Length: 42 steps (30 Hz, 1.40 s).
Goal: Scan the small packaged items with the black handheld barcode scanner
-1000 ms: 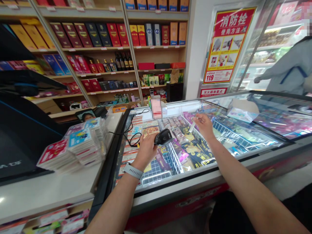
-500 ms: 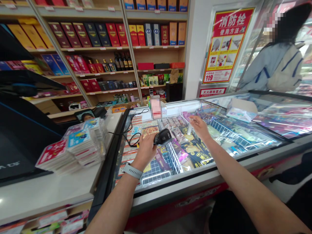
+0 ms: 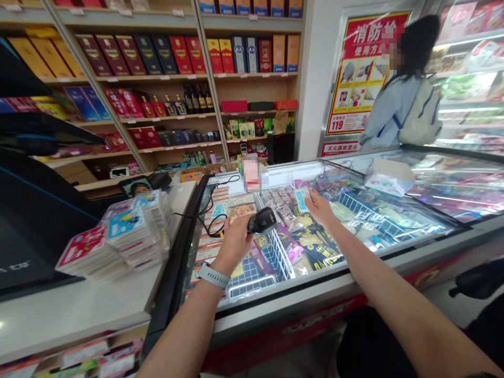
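A black barcode scanner is gripped in my left hand, its head pointing right above the glass top of the freezer. The scanner's black cable loops over the glass to the left. My right hand pinches a small light-blue and white packet by its right edge, a short way right of the scanner. Below both hands, through the glass, lie wire baskets with ice cream packs.
A stack of flat packs stands on the white counter at left, beside a black monitor. An open white box sits on the freezer's far right. Behind it a person with a backpack stands. Shelves of boxes line the back.
The packet in my right hand has turned from edge-on so its light-blue printed face shows. My left hand holds the scanner in place. The person behind has moved left.
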Each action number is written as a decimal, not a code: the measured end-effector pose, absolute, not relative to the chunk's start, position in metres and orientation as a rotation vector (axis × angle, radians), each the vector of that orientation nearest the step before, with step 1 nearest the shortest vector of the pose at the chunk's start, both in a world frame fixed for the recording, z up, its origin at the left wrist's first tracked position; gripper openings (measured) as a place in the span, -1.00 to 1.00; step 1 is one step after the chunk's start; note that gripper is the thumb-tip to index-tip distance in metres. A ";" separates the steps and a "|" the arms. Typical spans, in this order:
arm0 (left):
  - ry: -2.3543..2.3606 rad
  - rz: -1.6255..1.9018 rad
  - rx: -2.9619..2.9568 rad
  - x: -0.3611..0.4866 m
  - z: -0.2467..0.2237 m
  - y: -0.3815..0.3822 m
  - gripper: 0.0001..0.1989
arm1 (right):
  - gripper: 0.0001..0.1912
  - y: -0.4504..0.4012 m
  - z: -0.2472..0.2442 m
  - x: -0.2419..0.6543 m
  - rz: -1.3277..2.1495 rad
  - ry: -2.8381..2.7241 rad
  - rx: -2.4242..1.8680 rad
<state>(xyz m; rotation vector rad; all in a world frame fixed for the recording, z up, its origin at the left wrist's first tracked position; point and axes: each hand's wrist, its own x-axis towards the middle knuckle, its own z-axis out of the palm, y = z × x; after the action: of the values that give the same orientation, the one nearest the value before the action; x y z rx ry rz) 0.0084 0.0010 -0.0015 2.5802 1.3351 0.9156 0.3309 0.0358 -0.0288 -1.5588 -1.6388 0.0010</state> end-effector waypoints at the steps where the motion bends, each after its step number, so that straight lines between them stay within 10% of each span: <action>1: 1.336 0.915 2.581 0.008 -0.001 0.001 -0.47 | -0.53 0.035 -0.029 0.331 -0.020 -1.643 -1.589; 42: 1.375 0.915 2.608 0.006 -0.008 0.005 -0.44 | -0.71 0.035 -0.029 0.316 -0.063 -1.598 -1.719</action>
<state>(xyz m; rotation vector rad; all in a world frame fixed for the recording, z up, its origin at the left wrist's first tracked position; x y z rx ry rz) 0.0064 0.0048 -0.0076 2.6080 1.3755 0.9146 0.3163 0.0347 -0.0291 -1.7191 -1.5979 -0.0633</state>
